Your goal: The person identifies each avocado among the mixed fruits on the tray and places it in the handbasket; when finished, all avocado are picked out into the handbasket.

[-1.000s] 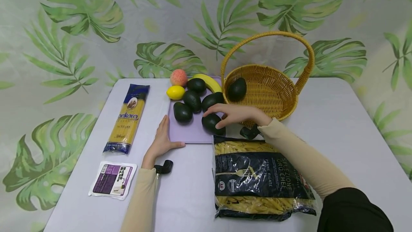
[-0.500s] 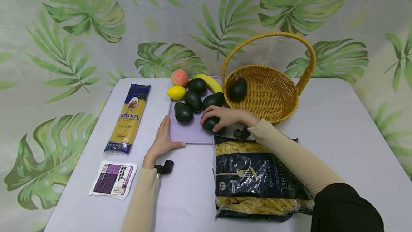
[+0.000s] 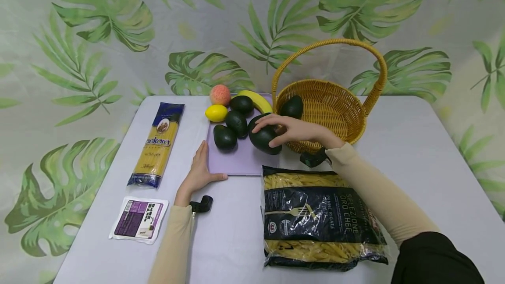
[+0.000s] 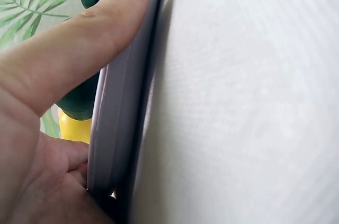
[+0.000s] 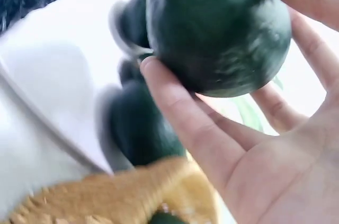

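My right hand (image 3: 297,130) grips a dark green avocado (image 3: 263,140) with spread, curved fingers and thumb, raised above the right side of a flat lilac board (image 3: 240,163). In the right wrist view the held avocado (image 5: 217,33) fills the space between fingertips and thumb. At the board's near left corner lies my left hand (image 3: 198,174), its fingers straight along the left side and its thumb along the front edge. Several other avocados (image 3: 225,138) rest on the board; the held one covers part of this group. A wicker basket (image 3: 331,117) beside the board contains one avocado (image 3: 292,107).
A peach (image 3: 219,95), a lemon (image 3: 215,113) and a banana (image 3: 255,100) sit at the board's back. A penne bag (image 3: 311,218) lies in front of the basket. Left are a spaghetti packet (image 3: 155,146) and a small purple-and-white pack (image 3: 139,219). The basket's tall handle (image 3: 329,43) arches upward.
My right hand has closed on the front right avocado, lifted it off the board and moved it slightly back and right. The left hand stays in place.
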`<state>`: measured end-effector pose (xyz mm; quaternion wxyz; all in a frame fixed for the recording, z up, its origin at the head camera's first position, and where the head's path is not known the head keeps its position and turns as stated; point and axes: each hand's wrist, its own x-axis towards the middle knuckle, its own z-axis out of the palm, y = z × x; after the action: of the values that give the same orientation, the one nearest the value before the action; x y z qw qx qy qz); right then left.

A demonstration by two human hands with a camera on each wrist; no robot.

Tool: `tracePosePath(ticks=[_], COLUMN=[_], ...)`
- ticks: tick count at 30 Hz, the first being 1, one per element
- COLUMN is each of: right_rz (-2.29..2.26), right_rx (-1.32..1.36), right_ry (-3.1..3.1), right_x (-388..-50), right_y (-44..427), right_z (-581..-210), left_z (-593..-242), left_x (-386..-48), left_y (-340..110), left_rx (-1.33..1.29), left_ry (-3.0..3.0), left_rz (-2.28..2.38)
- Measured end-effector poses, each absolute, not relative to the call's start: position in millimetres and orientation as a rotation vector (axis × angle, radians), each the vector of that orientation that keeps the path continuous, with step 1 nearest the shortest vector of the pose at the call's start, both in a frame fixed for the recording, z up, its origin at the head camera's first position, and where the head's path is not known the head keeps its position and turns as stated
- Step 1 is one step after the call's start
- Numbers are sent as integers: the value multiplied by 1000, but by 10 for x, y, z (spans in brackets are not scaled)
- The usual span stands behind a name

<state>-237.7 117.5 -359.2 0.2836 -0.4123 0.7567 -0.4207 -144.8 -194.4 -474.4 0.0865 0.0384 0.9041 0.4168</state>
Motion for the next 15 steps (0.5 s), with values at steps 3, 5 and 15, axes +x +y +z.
tracePosePath(ticks=[3, 5, 15], right_rz=[-1207, -1262, -1519], right_rx=[-1041, -996, -685], right_ry=[2028, 2030, 2189], right_x=[-2408, -2426, -2618], right_y=[1340, 1462, 2078], right_z=[-3539, -3505, -3531], left_z=[-4750, -4751, -4746], left_x=[-1444, -1430, -1424], left_y=[-1950, -1950, -1940], left_rx=[125, 148, 165], left_ry=[2693, 2696, 2709], left_rz=[1275, 1312, 1316])
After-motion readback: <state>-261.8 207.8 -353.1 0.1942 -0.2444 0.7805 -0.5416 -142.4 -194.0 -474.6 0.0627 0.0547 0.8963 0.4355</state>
